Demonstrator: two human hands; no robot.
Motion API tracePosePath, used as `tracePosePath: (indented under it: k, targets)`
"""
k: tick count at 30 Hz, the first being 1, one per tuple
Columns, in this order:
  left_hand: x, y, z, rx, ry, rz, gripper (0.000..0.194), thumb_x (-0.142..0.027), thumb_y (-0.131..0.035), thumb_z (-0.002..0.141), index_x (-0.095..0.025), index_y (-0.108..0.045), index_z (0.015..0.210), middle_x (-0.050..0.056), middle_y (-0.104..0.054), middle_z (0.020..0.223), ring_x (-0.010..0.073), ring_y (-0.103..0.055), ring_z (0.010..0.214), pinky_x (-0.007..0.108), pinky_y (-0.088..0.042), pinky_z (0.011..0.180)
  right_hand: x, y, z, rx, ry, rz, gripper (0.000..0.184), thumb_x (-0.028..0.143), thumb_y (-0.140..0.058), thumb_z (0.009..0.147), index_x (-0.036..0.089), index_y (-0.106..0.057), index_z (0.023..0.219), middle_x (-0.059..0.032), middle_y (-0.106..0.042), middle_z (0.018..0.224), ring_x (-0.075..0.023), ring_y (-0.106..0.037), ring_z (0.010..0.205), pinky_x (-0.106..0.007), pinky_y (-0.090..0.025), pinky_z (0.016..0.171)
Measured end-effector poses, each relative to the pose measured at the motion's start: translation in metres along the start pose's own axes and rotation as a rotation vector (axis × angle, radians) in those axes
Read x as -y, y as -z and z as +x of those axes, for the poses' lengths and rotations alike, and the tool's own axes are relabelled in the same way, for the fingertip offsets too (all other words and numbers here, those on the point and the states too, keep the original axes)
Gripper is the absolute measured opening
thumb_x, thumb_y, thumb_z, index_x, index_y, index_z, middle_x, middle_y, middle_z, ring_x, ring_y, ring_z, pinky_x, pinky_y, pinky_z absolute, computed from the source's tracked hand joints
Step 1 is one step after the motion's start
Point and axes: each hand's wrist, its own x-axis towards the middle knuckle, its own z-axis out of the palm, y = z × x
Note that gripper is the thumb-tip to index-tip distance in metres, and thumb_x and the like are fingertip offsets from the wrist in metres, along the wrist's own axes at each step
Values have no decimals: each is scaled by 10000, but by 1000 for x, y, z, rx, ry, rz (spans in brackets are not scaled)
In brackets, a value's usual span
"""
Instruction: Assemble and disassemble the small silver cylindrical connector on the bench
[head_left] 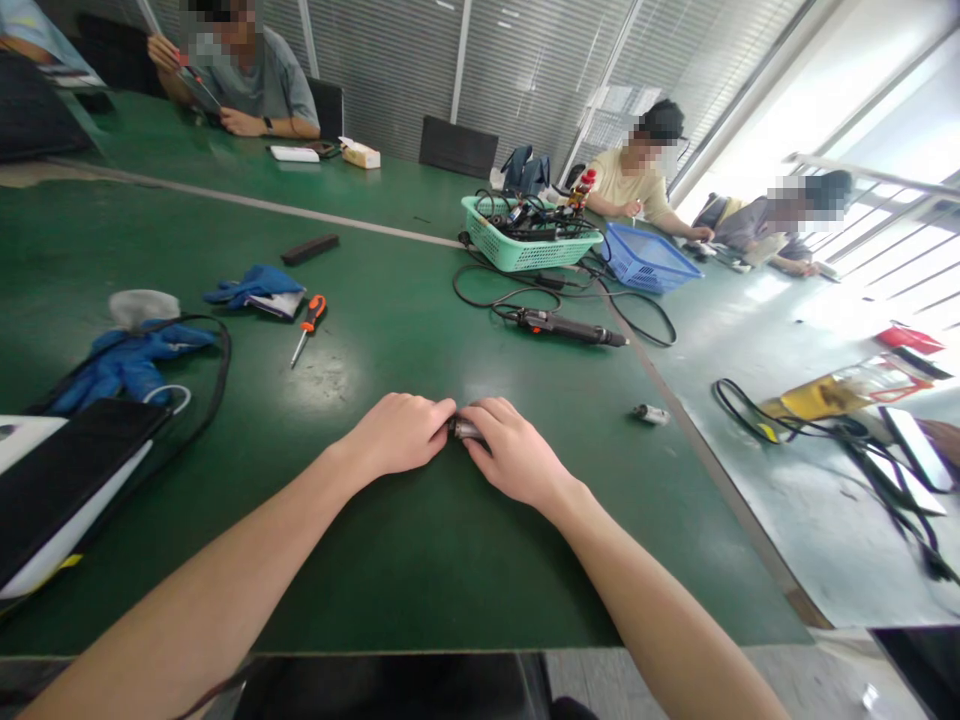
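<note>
Both of my hands meet over the middle of the green table. Between them is a small silver cylinder with a dark end (466,430), mostly covered by fingers. My right hand (514,448) is wrapped round its silver body. The fingers of my left hand (397,432) are closed at the dark left end; their tips are partly hidden. A similar small silver cylinder (654,414) lies alone to the right. Beyond my left hand rests an orange-handled screwdriver (313,315), and beyond my right hand a black electric screwdriver (574,328) with a cable.
A green basket (517,250) of cables and tools stands beside a blue basket (649,262). Blue gloves (131,365), a dark block (310,249) and a black phone-like slab (71,490) lie leftward. A yellow-liquid bottle (817,395) lies right. Several people sit around the table.
</note>
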Motion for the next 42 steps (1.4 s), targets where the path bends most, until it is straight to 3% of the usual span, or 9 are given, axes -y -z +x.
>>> tracePosePath:
  k: [6, 42]
  targets:
    - [-1, 2, -1, 0, -27, -15, 120, -271, -432, 901, -219, -536, 932, 52, -723, 857, 253, -689, 760, 332, -412, 597, 2, -2, 1, -6, -11, 25, 300, 163, -529, 921, 206, -536, 1218, -95, -595, 1141, -245, -529, 1069, -405, -490, 965]
    - [-2, 6, -1, 21, -32, -41, 230, -353, -392, 942, -209, -570, 956, 62, -724, 875, 258, -687, 769, 345, -444, 613, 3, -3, 0, -17, -47, 48, 271, 228, -544, 935, 212, -543, 1205, -95, -589, 1141, -237, -558, 1064, -403, -505, 950]
